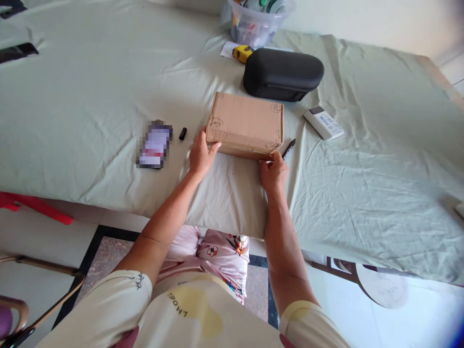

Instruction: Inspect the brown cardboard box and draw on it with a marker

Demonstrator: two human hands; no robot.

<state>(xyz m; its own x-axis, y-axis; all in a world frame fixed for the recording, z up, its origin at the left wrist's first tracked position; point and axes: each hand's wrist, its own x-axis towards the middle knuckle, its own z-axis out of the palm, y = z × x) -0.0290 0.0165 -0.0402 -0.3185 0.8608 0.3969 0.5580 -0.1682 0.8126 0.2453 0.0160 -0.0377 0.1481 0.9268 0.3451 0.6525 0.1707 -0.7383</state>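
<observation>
A closed brown cardboard box (246, 116) with dark scribbled spirals near its corners rests on the cloth-covered table. My left hand (202, 153) grips its front left corner, thumb on the front and fingers along the left side. At the front right corner, my right hand (274, 171) is closed on the box's lower edge, with some fingertips hidden. A black marker (289, 149) lies just right of that hand, touching neither the hand nor the box as far as I can tell. Left of the box is a small black cap (183, 134).
A blurred phone (155, 145) lies to the left. Behind the box are a black hard case (284, 73), a yellow tape measure (242, 53) and a clear plastic tub (253, 24) of mixed items. A small white box (324, 123) lies right. The greenish tablecloth (108, 96) is wrinkled.
</observation>
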